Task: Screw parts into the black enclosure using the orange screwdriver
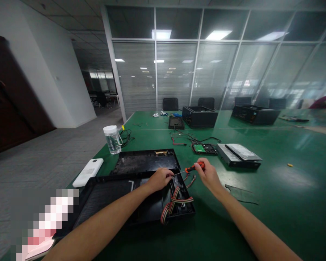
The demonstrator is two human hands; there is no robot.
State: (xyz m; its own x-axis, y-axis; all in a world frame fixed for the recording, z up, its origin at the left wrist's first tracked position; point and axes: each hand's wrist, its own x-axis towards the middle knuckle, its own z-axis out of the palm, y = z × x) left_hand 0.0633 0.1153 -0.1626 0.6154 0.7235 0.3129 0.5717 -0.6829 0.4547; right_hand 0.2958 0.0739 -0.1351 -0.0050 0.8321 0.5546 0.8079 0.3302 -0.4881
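Two things at our 10 and 11 o'clock: a white device and a bottle, both near the left edge; we judge that a shove leftward could send the device off.
Black case: lying open at our centre, reaching that same edge on its left, so pressing hard may make it slide.
Left hand: over the case at 1 o'clock, thumb and fingers drawn together by the driver's tip; we cannot tell whether they pinch the shaft or a small part. A slip could jab our fingers.
Striped cables: looped at 4 o'clock over the case's right wall, where a dragging wrist might snag them.
Screwdriver: slanting down-left toward the case from 2 o'clock, its tip at our left fingertips.
Right hand: pinching the orange handle; a green-boarded drive sits just beyond, so we might knock it.
Metal unit: at 2 o'clock, bounding the elbow's room.
Tabletop: broadest open room at 3 to 4 o'clock.
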